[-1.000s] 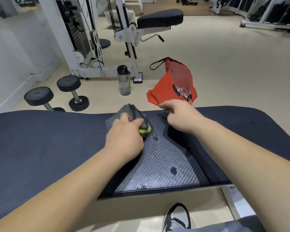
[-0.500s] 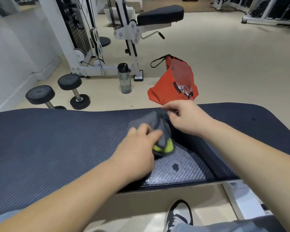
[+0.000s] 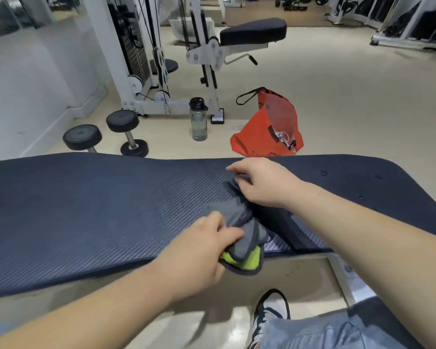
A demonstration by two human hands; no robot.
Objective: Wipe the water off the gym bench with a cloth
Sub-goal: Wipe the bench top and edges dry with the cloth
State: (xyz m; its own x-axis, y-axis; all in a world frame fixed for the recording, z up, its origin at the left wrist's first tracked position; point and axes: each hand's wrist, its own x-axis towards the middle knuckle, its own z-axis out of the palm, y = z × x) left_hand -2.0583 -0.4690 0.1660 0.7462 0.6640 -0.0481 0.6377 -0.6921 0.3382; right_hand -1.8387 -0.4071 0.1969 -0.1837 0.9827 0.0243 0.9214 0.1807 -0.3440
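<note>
A dark blue ribbed gym bench (image 3: 91,212) runs across the view. On its near edge lies a grey cloth (image 3: 239,222) with a yellow-green underside. My left hand (image 3: 199,255) grips the cloth's near end, which hangs over the bench's front edge. My right hand (image 3: 264,182) holds the cloth's far end on the pad with curled fingers. A few small water drops (image 3: 322,173) show on the pad to the right. A faint damp streak lies left of the cloth.
On the floor beyond the bench stand a clear water bottle (image 3: 198,119), an orange bag (image 3: 269,127) and two black dumbbells (image 3: 103,132). A white cable machine (image 3: 146,54) and a padded seat (image 3: 253,31) are farther back. My shoe (image 3: 269,313) is below the bench.
Both hands have dragged the cloth toward me across the pad. The cloth's near end now hangs over the front edge, and the dark water spot near that edge is no longer visible.
</note>
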